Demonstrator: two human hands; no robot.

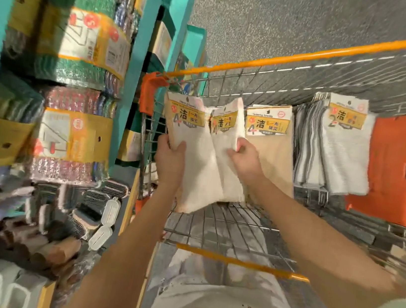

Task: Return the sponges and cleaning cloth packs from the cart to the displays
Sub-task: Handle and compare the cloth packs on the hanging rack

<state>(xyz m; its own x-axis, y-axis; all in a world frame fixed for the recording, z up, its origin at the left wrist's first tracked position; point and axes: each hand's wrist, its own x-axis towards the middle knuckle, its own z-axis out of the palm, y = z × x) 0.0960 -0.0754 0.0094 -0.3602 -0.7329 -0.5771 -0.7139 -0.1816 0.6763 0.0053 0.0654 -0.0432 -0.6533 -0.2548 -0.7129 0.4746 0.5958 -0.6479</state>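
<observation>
Heaped scrub brushes (85, 205) and a grey speckled floor (267, 19).

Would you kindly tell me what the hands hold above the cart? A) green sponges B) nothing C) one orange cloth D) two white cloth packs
D: the left hand grips the left white pack and the right hand grips the right white pack, over the cart.

White cloth packs (206, 159) are showing yellow labels (186, 116), the cart rim (315, 53) is showing orange, the display frame (138, 66) teal.
</observation>
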